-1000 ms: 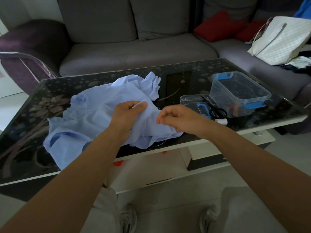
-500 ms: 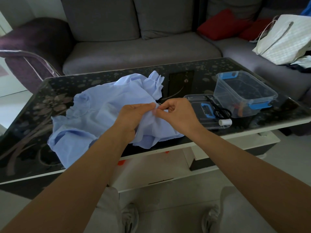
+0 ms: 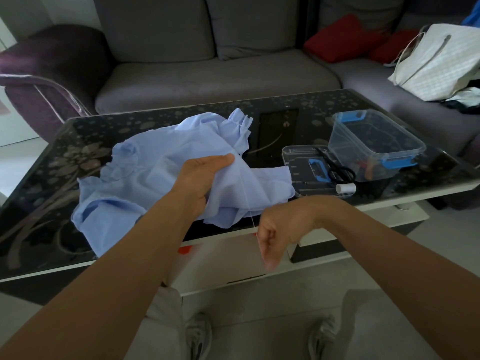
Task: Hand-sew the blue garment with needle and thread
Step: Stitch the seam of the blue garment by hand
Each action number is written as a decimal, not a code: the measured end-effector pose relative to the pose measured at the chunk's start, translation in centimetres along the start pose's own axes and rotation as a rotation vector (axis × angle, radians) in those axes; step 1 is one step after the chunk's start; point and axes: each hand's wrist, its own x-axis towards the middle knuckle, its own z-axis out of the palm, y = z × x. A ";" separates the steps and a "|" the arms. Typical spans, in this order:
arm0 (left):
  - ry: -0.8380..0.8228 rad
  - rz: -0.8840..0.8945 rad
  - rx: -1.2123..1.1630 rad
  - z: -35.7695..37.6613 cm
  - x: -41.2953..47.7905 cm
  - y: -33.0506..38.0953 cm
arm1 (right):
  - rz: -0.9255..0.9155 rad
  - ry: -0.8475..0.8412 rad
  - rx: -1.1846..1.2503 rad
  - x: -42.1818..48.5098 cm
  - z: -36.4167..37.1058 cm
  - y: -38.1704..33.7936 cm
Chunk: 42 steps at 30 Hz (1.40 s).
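A crumpled light blue garment lies on the black glass table. My left hand grips a raised fold of it, thumb on top. A thin white thread runs taut from that fold down to my right hand, which pinches it below the table's front edge with fingers curled. The needle itself is too small to make out.
To the right stand a clear plastic box with blue clips, its lid with black scissors on it, and a white thread spool. A grey sofa with red cushions and a white bag lies behind.
My right hand left the fold, where it met the left hand, and pulled down and toward me, drawing the thread taut. The left hand kept holding the garment.
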 end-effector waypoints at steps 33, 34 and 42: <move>-0.086 0.063 0.023 -0.4 0.6 -0.7 | -0.255 0.444 0.246 0.4 -0.6 0.4; -0.083 0.067 0.029 -0.4 0.6 -0.7 | -0.251 0.415 0.240 0.3 -0.5 0.4; -0.067 0.100 0.058 -0.2 0.1 -0.3 | -0.158 0.234 0.116 0.6 0.1 0.1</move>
